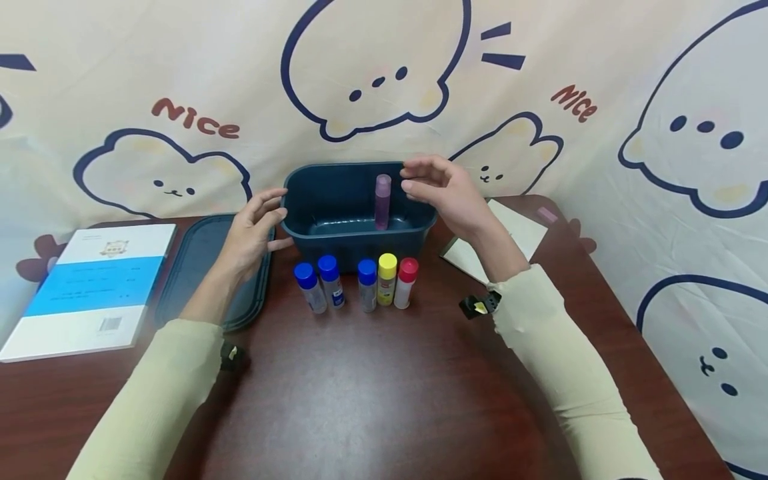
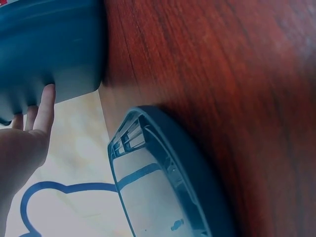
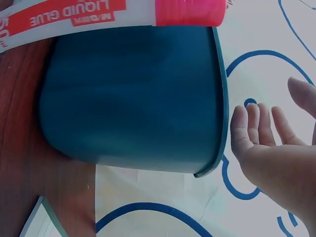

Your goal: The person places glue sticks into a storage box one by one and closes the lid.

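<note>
A dark blue-green plastic bin [image 1: 360,250] stands near the wall. My left hand [image 1: 255,230] touches its left end with extended fingers, which the left wrist view also shows against the outer wall [image 2: 54,54]. Over the right rim hovers my right hand [image 1: 444,193], fingers loosely bent and holding nothing. Inside the bin a purple glue bottle [image 1: 382,203] stands upright. Several glue bottles are lined up in front: three blue-capped, among them the leftmost [image 1: 311,288], a yellow-capped one [image 1: 387,280] and a red-capped one [image 1: 406,283] labelled "liquid glue".
The bin's lid [image 1: 249,300] lies flat on the table [image 1: 372,400] to the left, beside a white and blue book [image 1: 90,287]. A pale notepad [image 1: 522,230] lies under the right forearm. A cartoon-printed cloth [image 1: 384,147] covers the wall behind.
</note>
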{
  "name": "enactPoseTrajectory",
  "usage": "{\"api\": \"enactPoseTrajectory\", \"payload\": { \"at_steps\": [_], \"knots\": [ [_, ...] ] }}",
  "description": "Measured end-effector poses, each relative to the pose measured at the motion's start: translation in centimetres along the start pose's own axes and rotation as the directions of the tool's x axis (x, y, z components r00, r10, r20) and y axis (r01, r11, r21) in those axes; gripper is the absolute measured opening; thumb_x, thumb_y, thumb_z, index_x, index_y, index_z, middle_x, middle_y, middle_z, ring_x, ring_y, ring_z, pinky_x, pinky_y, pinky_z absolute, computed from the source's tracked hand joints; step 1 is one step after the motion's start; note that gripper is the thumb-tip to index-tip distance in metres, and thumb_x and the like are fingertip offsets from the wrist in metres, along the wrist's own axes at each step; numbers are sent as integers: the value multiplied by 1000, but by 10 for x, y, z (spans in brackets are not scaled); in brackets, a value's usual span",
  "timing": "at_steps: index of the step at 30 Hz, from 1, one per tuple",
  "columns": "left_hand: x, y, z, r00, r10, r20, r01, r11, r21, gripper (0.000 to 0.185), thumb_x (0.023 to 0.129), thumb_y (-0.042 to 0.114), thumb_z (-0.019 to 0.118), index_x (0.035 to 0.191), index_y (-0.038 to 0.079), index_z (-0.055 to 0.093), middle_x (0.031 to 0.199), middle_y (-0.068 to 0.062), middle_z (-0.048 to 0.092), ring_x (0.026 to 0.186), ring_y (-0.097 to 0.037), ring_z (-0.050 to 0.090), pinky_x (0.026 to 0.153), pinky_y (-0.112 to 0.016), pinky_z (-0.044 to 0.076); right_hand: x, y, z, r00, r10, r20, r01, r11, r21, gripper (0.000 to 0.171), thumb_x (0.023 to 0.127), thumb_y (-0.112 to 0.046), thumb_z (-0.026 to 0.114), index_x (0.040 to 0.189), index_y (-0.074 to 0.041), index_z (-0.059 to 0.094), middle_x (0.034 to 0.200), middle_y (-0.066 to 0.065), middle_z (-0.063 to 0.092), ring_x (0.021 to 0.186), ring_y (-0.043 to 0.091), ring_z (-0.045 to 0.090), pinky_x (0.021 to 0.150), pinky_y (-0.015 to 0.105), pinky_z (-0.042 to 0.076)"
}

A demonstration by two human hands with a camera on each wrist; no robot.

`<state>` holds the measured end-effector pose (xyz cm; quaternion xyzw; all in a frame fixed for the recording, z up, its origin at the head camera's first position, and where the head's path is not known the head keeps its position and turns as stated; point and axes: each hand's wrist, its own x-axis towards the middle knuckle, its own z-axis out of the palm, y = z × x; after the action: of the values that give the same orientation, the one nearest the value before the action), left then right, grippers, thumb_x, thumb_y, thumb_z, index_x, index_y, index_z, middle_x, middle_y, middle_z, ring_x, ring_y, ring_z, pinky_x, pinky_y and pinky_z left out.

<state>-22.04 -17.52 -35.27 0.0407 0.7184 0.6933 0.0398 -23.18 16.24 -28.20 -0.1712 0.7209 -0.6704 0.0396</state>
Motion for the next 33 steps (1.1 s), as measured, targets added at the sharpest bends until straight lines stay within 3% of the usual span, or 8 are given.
{"api": "enactPoseTrajectory", "payload": {
  "at_steps": [6, 15, 23, 29, 33],
  "knots": [
    [-2, -1, 1, 1000, -8, -7, 8, 1000, 1, 45, 107, 23, 51, 151, 18, 44, 161, -11, 28, 143, -34, 33, 91, -49, 53, -13, 3, -7, 998, -8, 56, 6, 999, 46, 28, 98, -2, 63, 126, 1, 61, 117, 13, 65, 109, 26, 63, 92, 29, 56],
    [0, -2, 1, 1000, -5, -6, 5, 1000, -2, 44, 107, 24, 51, 150, 19, 45, 162, -10, 28, 142, -32, 32, 93, -52, 52, -28, 10, -14, 994, 29, 106, -34, 998, 46, 27, 98, 1, 62, 125, 2, 60, 119, 17, 64, 110, 29, 63, 93, 30, 56],
    [0, -1, 0, 1000, -6, -6, 6, 1000, 8, 44, 107, 24, 51, 151, 18, 44, 162, -10, 27, 144, -33, 31, 91, -48, 54, -39, 11, -18, 987, 33, 155, -36, 999, 16, 27, 97, 0, 63, 124, 1, 61, 111, 12, 68, 98, 24, 68, 89, 30, 58],
    [0, -1, 0, 1000, -2, -3, 2, 1000, 18, 45, 107, 25, 51, 152, 19, 43, 163, -10, 27, 144, -33, 32, 90, -46, 55, -46, 14, -21, 968, 33, 251, -26, 999, -31, 23, 97, -3, 65, 120, -2, 65, 112, 13, 70, 104, 28, 70, 86, 32, 59],
    [0, 0, -1, 1000, -2, -2, 2, 1000, 17, 46, 107, 26, 51, 152, 19, 43, 163, -10, 26, 145, -33, 31, 90, -46, 55, -49, 18, -23, 943, 26, 330, -3, 998, -69, 27, 97, -7, 68, 122, 1, 65, 117, 15, 70, 112, 34, 66, 91, 34, 57]
  ]
}}
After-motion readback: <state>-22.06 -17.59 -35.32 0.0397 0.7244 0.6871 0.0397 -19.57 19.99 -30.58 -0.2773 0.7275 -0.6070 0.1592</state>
